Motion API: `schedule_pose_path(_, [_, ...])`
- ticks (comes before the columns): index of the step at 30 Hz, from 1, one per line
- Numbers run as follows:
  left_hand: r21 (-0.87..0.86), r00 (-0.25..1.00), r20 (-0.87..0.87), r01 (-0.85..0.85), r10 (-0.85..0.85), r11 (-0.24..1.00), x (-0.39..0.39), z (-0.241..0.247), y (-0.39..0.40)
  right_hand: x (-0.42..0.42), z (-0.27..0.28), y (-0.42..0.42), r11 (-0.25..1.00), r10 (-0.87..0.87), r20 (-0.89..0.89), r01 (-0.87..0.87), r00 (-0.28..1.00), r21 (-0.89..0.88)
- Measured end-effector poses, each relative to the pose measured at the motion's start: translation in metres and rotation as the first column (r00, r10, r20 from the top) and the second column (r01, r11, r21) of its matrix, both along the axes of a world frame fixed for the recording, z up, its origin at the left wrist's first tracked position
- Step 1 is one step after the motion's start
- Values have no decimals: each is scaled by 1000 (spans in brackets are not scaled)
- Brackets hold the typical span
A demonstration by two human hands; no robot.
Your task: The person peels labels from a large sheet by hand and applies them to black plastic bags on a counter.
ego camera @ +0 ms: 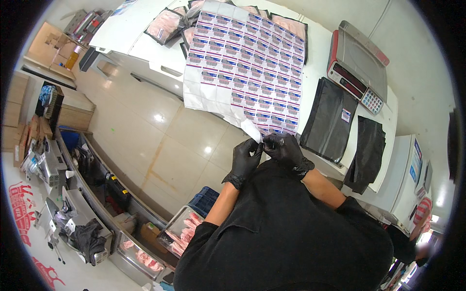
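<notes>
A large sheet of printed stickers lies over the white table and hangs past its edge towards me. Part of its backing at the left side bears no stickers. My left hand, in a black glove, pinches the curled lower corner of the sheet. Close beside it, my right hand, also gloved, has its fingers bent at the same corner; what lies between those fingers is hidden. Under and around the sheet's far end are packs of pale meat. A stack of black plastic bags with one sticker lies to the right.
A digital weighing scale stands at the table's back right. More black bags hang over the near right edge. Trays of raw meat are at lower left, near a counter with slicing machines. A person shows at lower right.
</notes>
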State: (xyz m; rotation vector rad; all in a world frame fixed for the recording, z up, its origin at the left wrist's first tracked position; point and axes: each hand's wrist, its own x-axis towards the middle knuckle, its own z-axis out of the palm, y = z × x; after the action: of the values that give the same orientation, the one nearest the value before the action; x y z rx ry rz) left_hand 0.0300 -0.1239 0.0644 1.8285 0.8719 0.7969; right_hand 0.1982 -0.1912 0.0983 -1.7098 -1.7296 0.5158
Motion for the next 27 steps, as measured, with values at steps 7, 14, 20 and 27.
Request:
schedule_pose_path(7, [-150, 995, 101, -2, 18, 989, 2, 1, 2, 2, 0, 7, 987, -124, -334, 83, 934, -136])
schedule_pose_path(14, [-266, 993, 113, 4, 27, 964, 7, 10, 2, 22, -5, 2, 953, -199, -385, 88, 901, -288])
schedule_pose_path(20, [-283, 987, 159, 20, 26, 959, 4, 2, 4, 25, 13, 3, 975, -173, -460, 86, 871, -203])
schedule_pose_path(27, [-214, 989, 149, 34, -1, 976, 9, 4, 1, 18, 14, 0, 983, -123, -354, 64, 927, -172])
